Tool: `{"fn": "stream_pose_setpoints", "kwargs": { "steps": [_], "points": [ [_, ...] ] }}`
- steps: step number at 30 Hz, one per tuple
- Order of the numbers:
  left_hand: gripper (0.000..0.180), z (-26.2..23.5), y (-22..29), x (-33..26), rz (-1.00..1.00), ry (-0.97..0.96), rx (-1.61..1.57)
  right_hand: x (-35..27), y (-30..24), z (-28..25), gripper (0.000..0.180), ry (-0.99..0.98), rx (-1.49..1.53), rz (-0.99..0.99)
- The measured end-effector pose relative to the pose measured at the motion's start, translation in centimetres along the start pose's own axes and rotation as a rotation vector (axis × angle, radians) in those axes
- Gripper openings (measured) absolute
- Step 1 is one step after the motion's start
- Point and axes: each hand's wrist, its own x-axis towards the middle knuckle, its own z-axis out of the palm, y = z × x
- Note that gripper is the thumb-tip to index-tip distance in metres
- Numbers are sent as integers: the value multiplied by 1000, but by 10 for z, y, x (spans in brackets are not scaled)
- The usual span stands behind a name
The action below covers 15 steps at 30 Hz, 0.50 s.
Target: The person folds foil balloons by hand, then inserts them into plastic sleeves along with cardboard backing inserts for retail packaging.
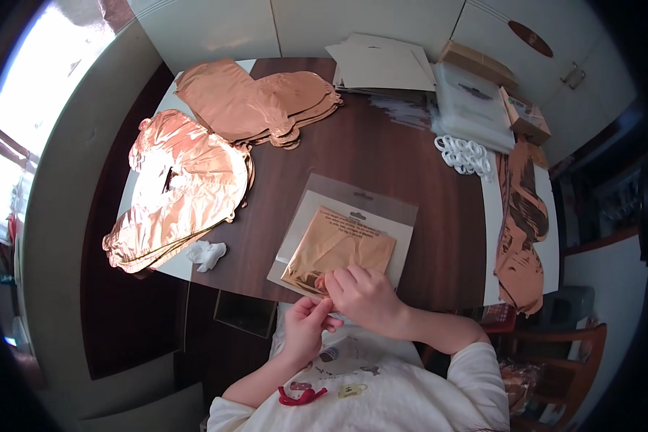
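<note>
A clear plastic bag (403, 216) lies tilted at the table's near edge, its hanging-hole end pointing away from me. Inside it sit a white card (302, 223) and a folded rose-gold foil balloon (345, 248). At the bag's near edge, my left hand (308, 327) pinches with thumb and fingertips. My right hand (363, 295) is closed over the lower part of the packet, its fingers bent at the bag's near edge. What lies right under those fingertips is hidden.
Stacks of flat rose-gold foil balloons (187, 173) cover the left side, another stack (230, 101) behind. White cards (381, 65), clear bags (475, 108) and a cardboard box (525, 119) stand far right, near white rings (462, 155). More foil (520, 245) lies right; crumpled white tissue (207, 255) lies left.
</note>
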Motion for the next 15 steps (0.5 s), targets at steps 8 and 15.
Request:
{"fn": "stream_pose_setpoints", "kwargs": {
  "steps": [8,15],
  "points": [
    [8,-3,-11,-3,40,14,-64,-14,2,-12,10,-77,-7,25],
    [9,0,-13,1,72,3,-115,-14,-7,-13,13,-9,59,38]
  ]
}}
